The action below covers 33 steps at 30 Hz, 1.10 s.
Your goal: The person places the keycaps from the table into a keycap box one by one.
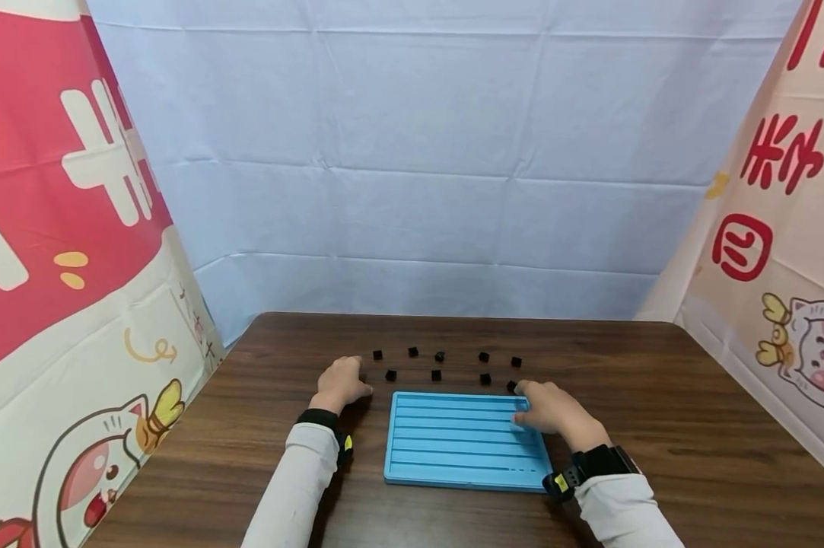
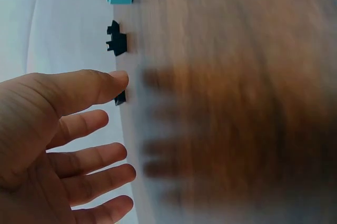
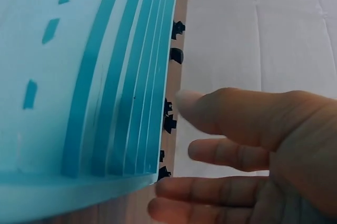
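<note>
A light blue tray point(image 1: 462, 443) with parallel ridges lies flat on the table; behind it several small black blocks point(image 1: 436, 375) stand in two loose rows. My right hand point(image 1: 551, 407) hovers over the tray's right back corner, its fingers beside the nearest black block point(image 1: 511, 386). In the right wrist view this hand point(image 3: 237, 145) has thumb and fingers apart, holding nothing. Left of the rows is my left hand point(image 1: 342, 380), close to the end block point(image 1: 391, 375). The left wrist view shows that hand point(image 2: 68, 150) with relaxed, spread fingers and a notched black block point(image 2: 118, 39) beyond the thumb.
The brown wooden table point(image 1: 658, 411) extends on both sides of the tray. A pale blue cloth point(image 1: 412, 167) hangs behind its far edge. Printed cloths hang at the left point(image 1: 35, 190) and right point(image 1: 781, 320).
</note>
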Motion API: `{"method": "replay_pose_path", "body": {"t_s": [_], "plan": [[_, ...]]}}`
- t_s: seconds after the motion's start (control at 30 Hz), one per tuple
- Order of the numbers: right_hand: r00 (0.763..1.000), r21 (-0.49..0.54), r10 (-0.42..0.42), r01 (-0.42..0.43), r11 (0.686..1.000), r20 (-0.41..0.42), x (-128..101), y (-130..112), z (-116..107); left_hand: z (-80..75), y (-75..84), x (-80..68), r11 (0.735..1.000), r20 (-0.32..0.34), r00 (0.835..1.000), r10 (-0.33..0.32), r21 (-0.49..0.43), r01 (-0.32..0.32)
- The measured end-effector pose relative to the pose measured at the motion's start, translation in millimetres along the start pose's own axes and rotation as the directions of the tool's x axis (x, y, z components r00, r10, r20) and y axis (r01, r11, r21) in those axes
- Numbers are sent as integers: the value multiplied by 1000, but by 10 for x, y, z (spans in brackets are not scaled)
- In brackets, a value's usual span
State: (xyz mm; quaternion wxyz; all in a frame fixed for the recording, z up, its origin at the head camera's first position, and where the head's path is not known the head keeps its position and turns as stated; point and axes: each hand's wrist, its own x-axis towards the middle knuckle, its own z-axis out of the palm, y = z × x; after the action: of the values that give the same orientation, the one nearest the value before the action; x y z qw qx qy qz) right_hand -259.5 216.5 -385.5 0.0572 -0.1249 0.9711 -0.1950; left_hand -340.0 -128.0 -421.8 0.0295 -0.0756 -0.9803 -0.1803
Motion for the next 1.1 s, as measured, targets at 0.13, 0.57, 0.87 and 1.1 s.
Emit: {"method": "replay_pose_path", "body": {"t_s": [0.13, 0.57, 0.87, 1.1], "plan": [[999, 6, 30, -30, 1000, 24, -55, -24, -19, -14, -72, -7, 1000, 2, 1000, -2, -2, 2], [997, 34, 59, -61, 998, 42, -166, 7, -98, -88, -195, -62, 998, -12, 999, -32, -58, 31], [989, 31, 121, -124, 992, 90, -203, -11, -86, -117, -95, -34, 997, -22, 1000, 13, -70, -15], [984, 72, 143, -151, 986, 106, -235, -17, -50, -143, 3, -40, 996, -23, 999, 25, -88, -26]]}}
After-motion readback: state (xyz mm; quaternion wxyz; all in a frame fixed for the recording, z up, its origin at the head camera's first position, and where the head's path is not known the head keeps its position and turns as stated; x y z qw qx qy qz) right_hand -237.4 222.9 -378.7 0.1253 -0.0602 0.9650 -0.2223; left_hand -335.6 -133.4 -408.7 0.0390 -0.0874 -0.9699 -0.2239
